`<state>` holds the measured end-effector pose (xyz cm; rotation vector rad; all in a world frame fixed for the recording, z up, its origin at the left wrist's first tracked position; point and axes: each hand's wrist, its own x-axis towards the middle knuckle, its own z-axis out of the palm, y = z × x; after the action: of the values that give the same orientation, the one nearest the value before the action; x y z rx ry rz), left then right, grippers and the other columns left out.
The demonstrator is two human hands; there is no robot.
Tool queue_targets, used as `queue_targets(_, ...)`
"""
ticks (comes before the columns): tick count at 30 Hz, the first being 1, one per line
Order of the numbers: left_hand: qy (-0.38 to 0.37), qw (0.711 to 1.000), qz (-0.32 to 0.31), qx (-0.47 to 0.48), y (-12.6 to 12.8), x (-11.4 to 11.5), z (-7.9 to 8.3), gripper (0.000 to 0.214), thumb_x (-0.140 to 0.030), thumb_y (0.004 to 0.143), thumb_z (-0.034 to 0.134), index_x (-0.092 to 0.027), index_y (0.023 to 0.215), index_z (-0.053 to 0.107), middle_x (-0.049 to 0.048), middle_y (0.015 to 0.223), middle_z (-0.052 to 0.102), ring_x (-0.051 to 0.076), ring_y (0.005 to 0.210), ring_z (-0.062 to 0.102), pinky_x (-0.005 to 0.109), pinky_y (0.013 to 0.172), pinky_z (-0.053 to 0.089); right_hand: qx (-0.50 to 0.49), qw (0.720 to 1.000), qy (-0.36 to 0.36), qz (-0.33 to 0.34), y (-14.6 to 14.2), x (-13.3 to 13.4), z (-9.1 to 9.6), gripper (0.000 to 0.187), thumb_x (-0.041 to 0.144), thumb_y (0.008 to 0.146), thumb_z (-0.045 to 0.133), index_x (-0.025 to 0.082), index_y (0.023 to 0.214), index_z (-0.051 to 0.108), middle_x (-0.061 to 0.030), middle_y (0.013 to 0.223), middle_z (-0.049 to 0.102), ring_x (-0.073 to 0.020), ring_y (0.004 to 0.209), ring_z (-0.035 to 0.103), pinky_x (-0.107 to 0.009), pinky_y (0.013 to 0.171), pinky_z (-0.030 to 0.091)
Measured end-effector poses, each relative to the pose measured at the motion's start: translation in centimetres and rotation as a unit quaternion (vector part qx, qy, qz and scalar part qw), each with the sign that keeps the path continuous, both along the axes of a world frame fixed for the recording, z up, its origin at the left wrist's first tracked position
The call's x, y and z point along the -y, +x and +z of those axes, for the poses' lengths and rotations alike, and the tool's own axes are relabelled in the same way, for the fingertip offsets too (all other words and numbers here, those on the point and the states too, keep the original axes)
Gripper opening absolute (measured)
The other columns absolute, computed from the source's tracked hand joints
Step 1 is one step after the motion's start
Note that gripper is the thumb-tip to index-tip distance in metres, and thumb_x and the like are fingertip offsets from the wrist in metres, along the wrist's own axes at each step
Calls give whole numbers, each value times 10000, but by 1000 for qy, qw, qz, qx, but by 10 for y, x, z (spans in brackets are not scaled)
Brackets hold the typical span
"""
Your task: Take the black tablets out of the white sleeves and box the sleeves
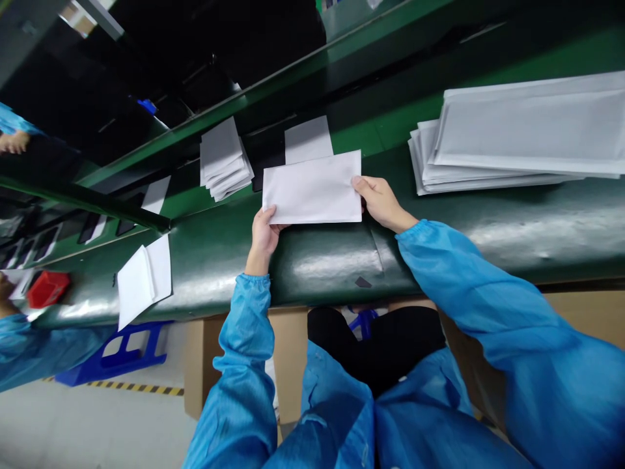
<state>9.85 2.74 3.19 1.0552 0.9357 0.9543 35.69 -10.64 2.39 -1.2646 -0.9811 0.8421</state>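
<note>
Between my two hands is a white envelope-like packet (312, 189), held just above the green bench. My left hand (264, 233) grips its lower left corner with the thumb on top. At the right edge my right hand (383, 200) pinches it, the fingers partly hidden underneath. Behind the packet lies another white sheet or packet (308, 138), its lower part covered. A small stack of white packets (224, 159) rests to the left of that. On the right, a larger pile of white packets (527, 124) lies loosely stacked.
The green bench (209, 254) has a rounded front edge, with a small dark scrap (363, 282) on it. More white packets (141, 280) overhang the edge at left. A red tray (49, 289) sits near a co-worker's blue sleeve (43, 352). A blue stool (122, 352) stands below.
</note>
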Motion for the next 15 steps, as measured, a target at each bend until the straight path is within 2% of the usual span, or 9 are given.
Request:
queue_targets(5,59,998,6,-21,15,9,-7,373,-438,797,889,-209,1037,719,36,885,704,177,783,706,246,610,616,-6,996,18,-84,1,0,10,672,877,888,622,239,703,523,-3,658,503,-166,653,512,-284,553,404)
queue_targets(8,101,993,3,-59,20,10,-10,346,-502,847,853,-202,964,725,11,780,646,132,632,619,213,504,536,-4,994,38,-105,4,2,18,634,804,947,614,233,696,504,11,657,458,-139,621,436,-276,548,355)
queue_targets(10,140,985,5,-99,24,9,-11,351,-546,922,766,-199,896,721,-8,686,584,120,554,550,210,460,475,18,991,53,-118,10,8,25,612,752,981,607,233,682,480,20,644,422,-125,607,372,-281,551,326)
queue_targets(13,227,961,5,-160,37,5,-8,300,-468,988,684,-209,838,709,4,700,580,147,644,584,227,571,504,108,977,73,-166,28,29,34,610,709,992,596,245,635,425,22,618,373,-125,608,331,-310,564,302)
queue_targets(15,292,937,2,-194,53,1,-5,154,-335,941,728,-215,849,706,41,871,648,182,822,638,264,737,553,171,951,85,-242,48,52,38,613,729,970,576,257,614,416,11,605,373,-139,603,351,-337,572,305)
